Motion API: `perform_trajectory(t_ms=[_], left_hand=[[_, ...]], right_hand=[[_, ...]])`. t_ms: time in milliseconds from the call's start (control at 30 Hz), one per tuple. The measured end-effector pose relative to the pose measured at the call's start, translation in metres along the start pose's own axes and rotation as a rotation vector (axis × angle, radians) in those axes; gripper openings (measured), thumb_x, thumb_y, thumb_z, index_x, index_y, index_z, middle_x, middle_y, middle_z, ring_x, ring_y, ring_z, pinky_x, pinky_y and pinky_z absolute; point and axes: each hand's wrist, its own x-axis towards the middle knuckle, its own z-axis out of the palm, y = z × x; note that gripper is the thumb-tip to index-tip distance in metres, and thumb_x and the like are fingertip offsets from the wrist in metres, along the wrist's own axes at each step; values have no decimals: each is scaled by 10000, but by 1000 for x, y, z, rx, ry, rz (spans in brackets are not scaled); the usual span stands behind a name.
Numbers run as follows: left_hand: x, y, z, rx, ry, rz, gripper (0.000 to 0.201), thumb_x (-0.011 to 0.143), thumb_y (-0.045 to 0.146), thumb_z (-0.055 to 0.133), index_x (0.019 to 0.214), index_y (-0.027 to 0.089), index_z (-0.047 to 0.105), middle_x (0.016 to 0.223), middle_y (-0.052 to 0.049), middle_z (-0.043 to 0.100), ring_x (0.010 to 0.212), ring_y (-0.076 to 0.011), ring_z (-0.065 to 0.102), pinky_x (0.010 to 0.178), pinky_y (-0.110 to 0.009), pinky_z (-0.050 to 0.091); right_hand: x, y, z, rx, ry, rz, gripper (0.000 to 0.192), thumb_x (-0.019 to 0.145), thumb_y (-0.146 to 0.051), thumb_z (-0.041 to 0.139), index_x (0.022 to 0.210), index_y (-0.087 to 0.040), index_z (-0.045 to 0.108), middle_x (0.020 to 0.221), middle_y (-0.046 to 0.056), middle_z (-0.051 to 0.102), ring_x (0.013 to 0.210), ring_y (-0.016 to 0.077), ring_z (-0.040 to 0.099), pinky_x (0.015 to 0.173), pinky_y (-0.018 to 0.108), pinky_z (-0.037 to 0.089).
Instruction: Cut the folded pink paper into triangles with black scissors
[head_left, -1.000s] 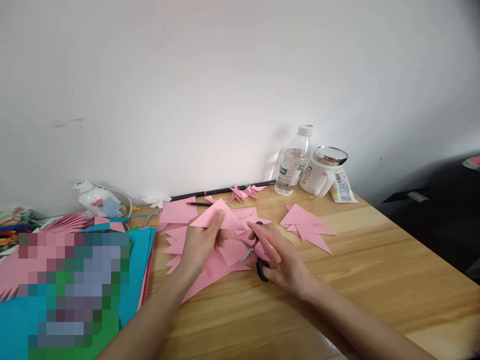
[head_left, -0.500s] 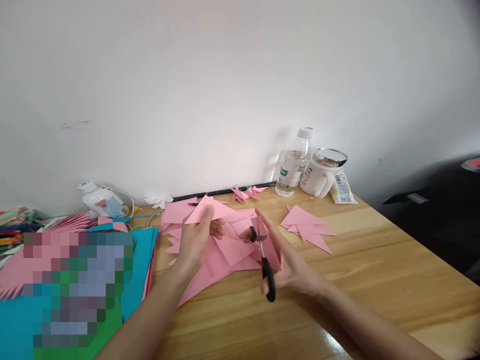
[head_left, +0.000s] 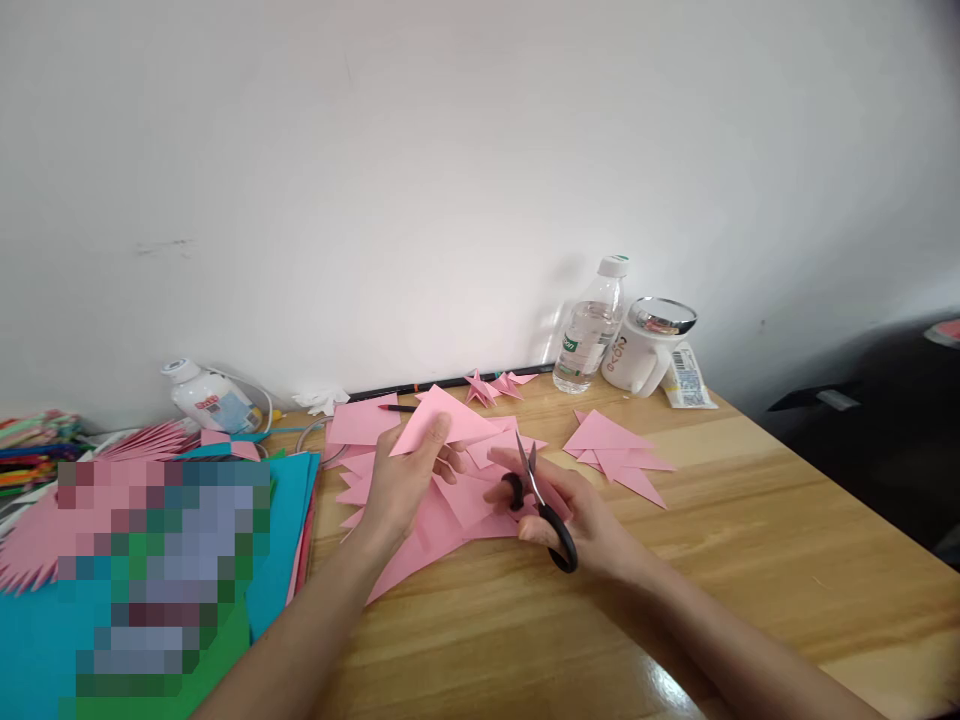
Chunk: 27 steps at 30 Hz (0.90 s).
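A folded piece of pink paper (head_left: 433, 418) is pinched in my left hand (head_left: 409, 475), its thumb lying on top. My right hand (head_left: 585, 515) holds black-handled scissors (head_left: 538, 492), with fingers at the handle loops. Their blades point up and stand slightly apart, to the right of the paper and not touching it. Beneath both hands spread several pink sheets and pointed offcuts (head_left: 435, 530) on the wooden table. Right of the scissors lies a small pile of pink triangles (head_left: 615, 450). Folded pink stars (head_left: 480, 388) rest near the wall.
A water bottle (head_left: 589, 335), a white lidded mug (head_left: 645, 350) and a small packet (head_left: 690, 378) stand at the back right. At left are a white bottle (head_left: 214, 398), teal paper (head_left: 281, 540) and a fringed pink piece (head_left: 37, 540). A pen (head_left: 397, 408) lies behind my left hand.
My left hand has shifted slightly right with the paper, which is tilted more. In my right hand the scissors have turned, their blades now leaning left and a little apart.
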Motion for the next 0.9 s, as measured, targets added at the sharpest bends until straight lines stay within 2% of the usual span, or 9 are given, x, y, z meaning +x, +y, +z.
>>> perform_trajectory(t_ms=[100, 133, 200, 267, 367, 533, 700, 767, 900], left_hand=[[0, 1, 0, -12, 37, 25, 317, 748, 406, 557, 658, 104, 582, 574, -62, 630, 444, -117, 537, 453, -246, 425], [0, 1, 1, -40, 39, 5, 332, 750, 428, 548, 660, 110, 572, 547, -53, 621, 445, -121, 543, 452, -243, 422], [-1, 0, 2, -124, 12, -83, 350, 752, 466, 532, 697, 122, 555, 486, -30, 595, 436, -129, 551, 440, -235, 412], [-3, -2, 4, -195, -46, -197, 366, 764, 481, 510, 759, 118, 550, 472, -32, 595, 427, -137, 558, 423, -230, 406], [-5, -1, 7, -207, -82, -292, 414, 787, 489, 470, 871, 93, 554, 567, -84, 650, 433, -149, 579, 409, -237, 417], [-9, 3, 11, -118, 22, -262, 486, 772, 531, 460, 945, 83, 540, 596, -103, 669, 307, -131, 515, 303, -220, 329], [-5, 1, 10, -127, 60, -240, 447, 772, 517, 479, 885, 88, 537, 657, -131, 682, 573, -219, 659, 533, -306, 514], [1, 1, 4, -103, 146, -178, 437, 781, 509, 469, 858, 85, 543, 678, -139, 684, 631, -230, 669, 602, -330, 528], [5, 5, -7, 47, 248, 42, 437, 776, 519, 456, 821, 105, 589, 703, -109, 685, 650, -214, 658, 577, -305, 525]], right_hand=[[1, -1, -2, 152, -73, 27, 570, 819, -475, 498, 1286, -196, 327, 871, 93, 647, 684, 173, 603, 671, 335, 483], [2, -3, -2, 167, -111, 31, 515, 811, -478, 507, 1217, -175, 418, 858, 97, 644, 672, 171, 596, 654, 325, 480], [4, -5, -1, 161, -153, 4, 440, 806, -511, 486, 1012, -133, 572, 832, 110, 636, 676, 173, 581, 648, 312, 468], [6, -7, 1, 165, -165, -20, 428, 807, -522, 473, 923, -131, 601, 835, 109, 627, 717, 181, 575, 667, 308, 458], [7, -4, 5, 196, -171, -14, 380, 796, -483, 520, 992, -160, 554, 892, 94, 610, 779, 187, 572, 705, 312, 453], [7, 3, 5, 105, -76, -16, 302, 812, -450, 514, 886, -161, 559, 861, 83, 599, 768, 182, 562, 727, 324, 449], [8, -1, 6, 110, -85, 5, 374, 783, -482, 533, 984, -167, 543, 822, 79, 617, 749, 187, 570, 693, 322, 464], [9, -2, 7, 128, 0, 36, 465, 762, -477, 561, 1105, -175, 477, 756, 56, 622, 691, 177, 570, 652, 315, 469], [12, 0, 5, 20, 515, 46, 375, 738, -399, 616, 1027, -180, 521, 674, 19, 600, 601, 148, 550, 594, 289, 460]])
